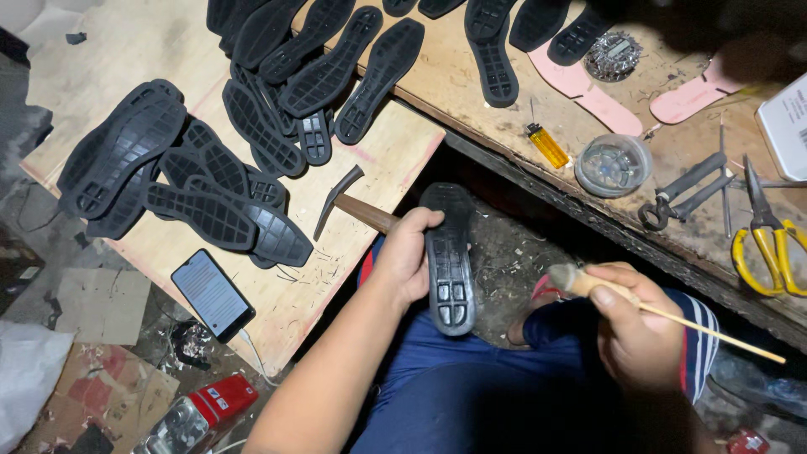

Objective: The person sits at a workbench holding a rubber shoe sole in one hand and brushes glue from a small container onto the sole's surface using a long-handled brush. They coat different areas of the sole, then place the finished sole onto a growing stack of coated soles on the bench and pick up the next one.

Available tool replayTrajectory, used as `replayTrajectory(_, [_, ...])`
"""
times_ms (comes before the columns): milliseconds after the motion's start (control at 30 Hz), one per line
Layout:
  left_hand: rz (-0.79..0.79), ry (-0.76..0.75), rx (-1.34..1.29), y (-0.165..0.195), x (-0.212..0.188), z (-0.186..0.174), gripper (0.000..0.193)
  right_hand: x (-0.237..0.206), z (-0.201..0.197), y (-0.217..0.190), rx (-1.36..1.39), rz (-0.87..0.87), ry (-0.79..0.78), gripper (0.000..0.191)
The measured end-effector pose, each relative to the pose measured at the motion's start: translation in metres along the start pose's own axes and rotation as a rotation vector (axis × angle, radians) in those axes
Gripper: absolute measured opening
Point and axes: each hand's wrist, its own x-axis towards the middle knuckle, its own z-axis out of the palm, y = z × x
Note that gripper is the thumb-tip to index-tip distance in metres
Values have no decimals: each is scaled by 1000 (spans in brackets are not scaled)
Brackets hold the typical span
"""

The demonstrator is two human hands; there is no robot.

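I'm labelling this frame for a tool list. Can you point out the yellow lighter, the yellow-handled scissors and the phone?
yellow lighter [547,145]: head view, middle of its body.
yellow-handled scissors [767,252]: head view, on the yellow handle loop.
phone [211,293]: head view, centre of its screen.

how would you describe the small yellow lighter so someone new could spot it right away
Start at the upper wooden bench strewn with black rubber soles. Near its front edge, left of the round clear plastic tub, lies the translucent yellow lighter. It is the only small yellow object there; the yellow-handled scissors lie far right.

Left hand [408,261] grips black sole [448,261]; right hand [630,324] holds stick, probably brush [664,315].
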Motion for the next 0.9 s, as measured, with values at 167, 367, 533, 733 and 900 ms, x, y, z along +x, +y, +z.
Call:
replayTrajectory(167, [419, 104, -63, 35, 13, 12, 20, -11, -59, 36, 105, 208, 257, 24])
replayTrajectory(367, [416, 177, -174, 86, 57, 34, 33, -28, -72, 49, 119, 220, 313, 24])
replayTrajectory(533, [399, 111, -343, 92, 111, 42, 37, -32, -69, 59, 83, 205, 273, 26])
replayTrajectory(733, [388, 177, -399, 73, 141, 21, 36, -37, -67, 70, 11, 280, 260, 29])
replayTrajectory(900, [389, 293, -511, 56, 145, 11, 32, -37, -63, 68, -83, 333, 268, 31])
